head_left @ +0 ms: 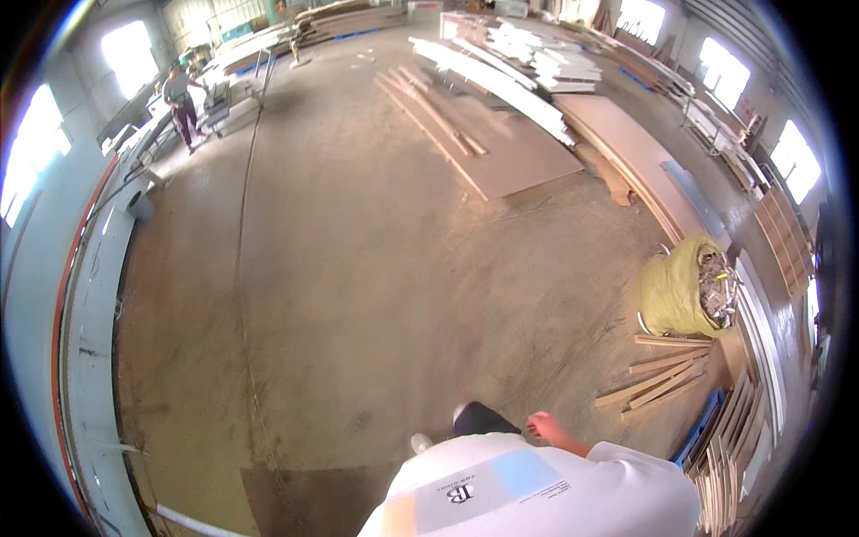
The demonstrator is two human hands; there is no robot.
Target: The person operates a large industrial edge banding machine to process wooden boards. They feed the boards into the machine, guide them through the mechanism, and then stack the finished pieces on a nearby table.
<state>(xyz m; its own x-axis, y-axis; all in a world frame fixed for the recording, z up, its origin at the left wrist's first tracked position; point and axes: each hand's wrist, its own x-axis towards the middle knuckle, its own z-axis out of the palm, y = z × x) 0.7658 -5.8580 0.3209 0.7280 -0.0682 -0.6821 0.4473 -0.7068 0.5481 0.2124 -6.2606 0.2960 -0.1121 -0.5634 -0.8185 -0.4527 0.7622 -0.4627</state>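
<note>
My right hand hangs beside my body at the lower middle, its fingers loosely curled, with nothing seen in them. It touches nothing; the concrete floor is below it. The nearest things are loose wooden strips lying on the floor to its right. My left hand is out of the picture. A white shirt covers my body, and a dark trouser leg and a light shoe show in front of it.
A yellow-green sack full of scraps stands at right. Brown boards and white panels lie ahead. More upright strips stand near right. A long pale machine runs along the left. Another person stands far left.
</note>
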